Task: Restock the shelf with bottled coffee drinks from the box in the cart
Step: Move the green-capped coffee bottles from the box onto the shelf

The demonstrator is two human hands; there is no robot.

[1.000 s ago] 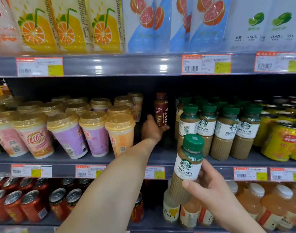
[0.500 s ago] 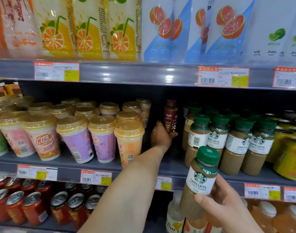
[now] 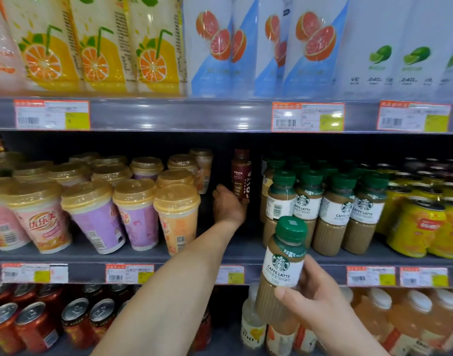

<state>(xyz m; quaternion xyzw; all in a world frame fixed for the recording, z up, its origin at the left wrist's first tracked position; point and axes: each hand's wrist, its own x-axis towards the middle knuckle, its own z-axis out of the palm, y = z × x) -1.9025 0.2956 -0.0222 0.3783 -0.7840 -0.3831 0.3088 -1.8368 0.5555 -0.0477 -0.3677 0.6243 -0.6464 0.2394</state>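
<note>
Left hand [image 3: 229, 205]: fingers [image 3: 242, 202] curled round the foot of the upright Costa bottle [image 3: 241, 173], deep in the shelf.
Right hand [image 3: 315, 301]: fingers [image 3: 309, 271] and thumb wrapped round a latte bottle [image 3: 282, 268], tilted slightly, held out in front of the shelf edge [image 3: 92, 258].
Open room: a dark lane runs from the left fingers out to the shelf edge; only the Costa bottle stands in it.
Left of the lane: cups [image 3: 176, 211], the nearest just beside the left wrist.
Right of the lane: latte row [image 3: 330, 209], its front bottles just behind the held bottle's cap.
Farther right: yellow cans [image 3: 420, 227].
Overhead: upper shelf edge [image 3: 169, 114], well above the Costa cap.
Below: red cans [image 3: 27, 322].
</note>
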